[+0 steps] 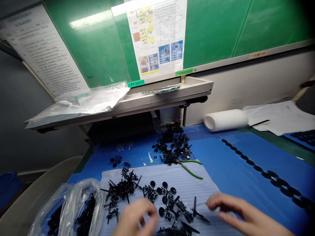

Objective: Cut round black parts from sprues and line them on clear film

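My left hand (139,218) is blurred at the lower middle, its fingers curled above the white foam sheet (197,178); whether it holds anything does not show. Just to its right lie black plastic moulded parts (172,200) with round discs and thin stems. My right hand (232,209) hovers at the sheet's right side, thumb and forefinger apart with nothing between them. Between the two hands a spiky black sprue piece (195,211) lies on the sheet. Further left is a heap of black sprues (124,186). Green-handled nippers (190,165) rest at the sheet's far edge.
Another black heap (173,144) sits behind the nippers. Clear plastic bags (91,186) with black parts stand at left. Rows of black discs (258,168) run along the blue mat (214,154) at right. A white roll (227,120) lies behind; a shelf ledge (157,98) overhangs the back.
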Demonstrator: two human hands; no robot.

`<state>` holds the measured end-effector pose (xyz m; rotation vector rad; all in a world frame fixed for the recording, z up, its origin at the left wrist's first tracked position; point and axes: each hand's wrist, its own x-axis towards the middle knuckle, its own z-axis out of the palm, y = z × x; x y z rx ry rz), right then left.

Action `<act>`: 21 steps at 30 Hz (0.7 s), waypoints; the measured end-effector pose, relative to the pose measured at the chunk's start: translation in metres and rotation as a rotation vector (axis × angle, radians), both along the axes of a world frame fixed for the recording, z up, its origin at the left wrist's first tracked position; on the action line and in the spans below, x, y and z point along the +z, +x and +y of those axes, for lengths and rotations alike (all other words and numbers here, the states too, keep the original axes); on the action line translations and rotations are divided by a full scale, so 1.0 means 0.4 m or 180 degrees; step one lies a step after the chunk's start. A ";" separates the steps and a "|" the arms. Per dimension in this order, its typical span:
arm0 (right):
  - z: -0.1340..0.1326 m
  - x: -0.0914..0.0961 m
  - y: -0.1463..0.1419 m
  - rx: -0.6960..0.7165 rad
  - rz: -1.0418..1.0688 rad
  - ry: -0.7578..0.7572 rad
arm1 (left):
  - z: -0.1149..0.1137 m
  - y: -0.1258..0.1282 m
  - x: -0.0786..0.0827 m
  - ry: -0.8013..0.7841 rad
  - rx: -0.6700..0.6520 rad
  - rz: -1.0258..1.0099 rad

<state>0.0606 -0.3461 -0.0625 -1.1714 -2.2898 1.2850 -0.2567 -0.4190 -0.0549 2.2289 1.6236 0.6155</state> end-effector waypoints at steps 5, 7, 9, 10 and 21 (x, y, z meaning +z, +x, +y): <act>0.207 -0.112 -0.055 -0.0496 -0.1080 0.1557 | 0.231 -0.275 0.035 -0.0258 0.1825 0.0801; 0.245 -0.140 -0.083 -0.0428 -0.1479 0.1714 | 0.290 -0.344 0.009 -0.0416 0.2016 0.0955; 0.257 -0.146 -0.101 -0.0331 -0.1697 0.1724 | 0.320 -0.373 -0.016 -0.0529 0.2076 0.1052; 0.259 -0.143 -0.107 -0.0302 -0.1750 0.1717 | 0.324 -0.374 -0.023 -0.0531 0.2087 0.1088; 0.209 -0.036 -0.126 -0.0588 -0.1798 0.0960 | -0.137 -0.144 -0.097 0.1078 0.0554 0.1394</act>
